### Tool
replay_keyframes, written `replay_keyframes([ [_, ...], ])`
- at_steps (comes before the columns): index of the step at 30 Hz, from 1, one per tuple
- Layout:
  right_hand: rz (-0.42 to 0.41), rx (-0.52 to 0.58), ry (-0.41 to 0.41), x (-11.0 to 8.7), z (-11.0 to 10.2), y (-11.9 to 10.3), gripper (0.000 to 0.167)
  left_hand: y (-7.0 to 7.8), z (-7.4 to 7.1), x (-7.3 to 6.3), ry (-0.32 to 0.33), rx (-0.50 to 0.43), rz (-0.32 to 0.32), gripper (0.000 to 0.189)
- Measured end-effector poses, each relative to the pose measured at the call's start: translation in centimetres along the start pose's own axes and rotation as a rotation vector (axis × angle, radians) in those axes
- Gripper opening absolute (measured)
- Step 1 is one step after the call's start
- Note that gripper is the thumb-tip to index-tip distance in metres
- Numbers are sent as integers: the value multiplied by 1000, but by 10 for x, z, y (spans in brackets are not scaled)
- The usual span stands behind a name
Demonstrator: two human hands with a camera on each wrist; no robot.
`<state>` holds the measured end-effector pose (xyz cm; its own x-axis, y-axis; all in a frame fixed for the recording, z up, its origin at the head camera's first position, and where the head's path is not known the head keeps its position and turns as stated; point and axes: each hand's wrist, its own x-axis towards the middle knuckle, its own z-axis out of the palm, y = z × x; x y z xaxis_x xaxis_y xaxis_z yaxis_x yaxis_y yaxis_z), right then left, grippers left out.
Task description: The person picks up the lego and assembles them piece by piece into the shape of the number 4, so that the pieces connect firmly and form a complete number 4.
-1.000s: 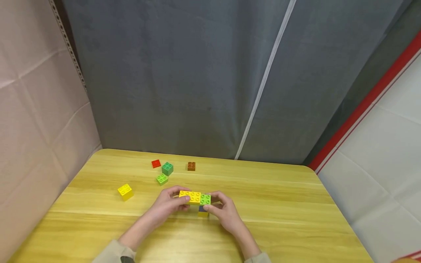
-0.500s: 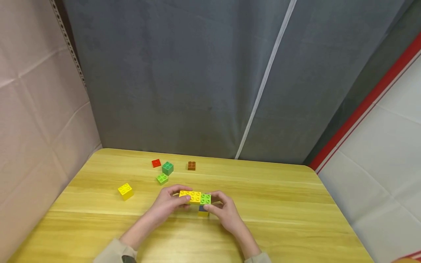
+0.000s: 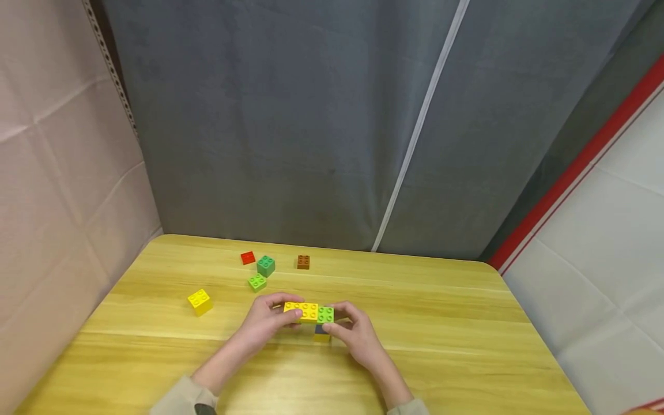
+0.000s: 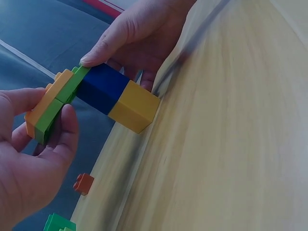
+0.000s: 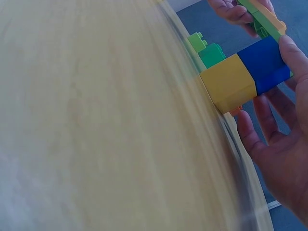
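Note:
A stack of toy building bricks stands between my hands. Its top is a long yellow brick (image 3: 303, 311) with a lime-green studded end (image 3: 325, 314). Beneath that show green bricks (image 4: 61, 98), then a blue brick (image 4: 102, 88) and a yellow brick (image 4: 134, 107) lowest, right at the tabletop. My left hand (image 3: 264, 318) pinches the overhanging left end, thumb on top and fingers below. At the opposite end my right hand (image 3: 357, 334) holds the stack, its thumb against the lime and blue bricks. Its remaining fingers are partly hidden behind the stack in the head view.
Loose on the wooden table (image 3: 441, 340) lie a yellow brick (image 3: 199, 302), a lime brick (image 3: 257, 282), a green brick (image 3: 266, 266), a flat red piece (image 3: 248, 257) and a brown brick (image 3: 303, 262). A grey curtain (image 3: 285, 127) hangs behind the far edge.
Both hands keep the same hold on the stack. The whole scene has only shifted slightly rightward in the head view.

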<state>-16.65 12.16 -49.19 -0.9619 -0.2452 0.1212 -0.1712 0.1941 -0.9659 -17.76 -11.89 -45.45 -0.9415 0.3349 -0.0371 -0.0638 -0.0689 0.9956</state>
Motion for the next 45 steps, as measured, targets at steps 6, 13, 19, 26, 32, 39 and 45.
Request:
replay_keyframes([
  [6, 8, 5, -4, 0, 1, 0, 35, 0, -1, 0, 31, 74, -8, 43],
  [13, 15, 7, 4, 0, 0, 0, 35, 5, -1, 0, 145, 244, 45, 38],
  [19, 9, 5, 3, 0, 0, 1, 35, 5, -3, 2, 159, 270, 71, 36],
  [26, 0, 12, -6, 1, 0, 1, 34, -1, -5, 3, 156, 280, 95, 36],
  [32, 12, 14, -2, -1, 0, -1, 34, -3, -4, 3, 155, 272, 76, 36],
  [39, 24, 10, 5, -1, 0, -3, 35, -5, -4, 3, 171, 251, 79, 36],
  [45, 24, 23, -5, -1, 0, -2, 35, -7, -13, 9, 274, 303, 92, 36],
])
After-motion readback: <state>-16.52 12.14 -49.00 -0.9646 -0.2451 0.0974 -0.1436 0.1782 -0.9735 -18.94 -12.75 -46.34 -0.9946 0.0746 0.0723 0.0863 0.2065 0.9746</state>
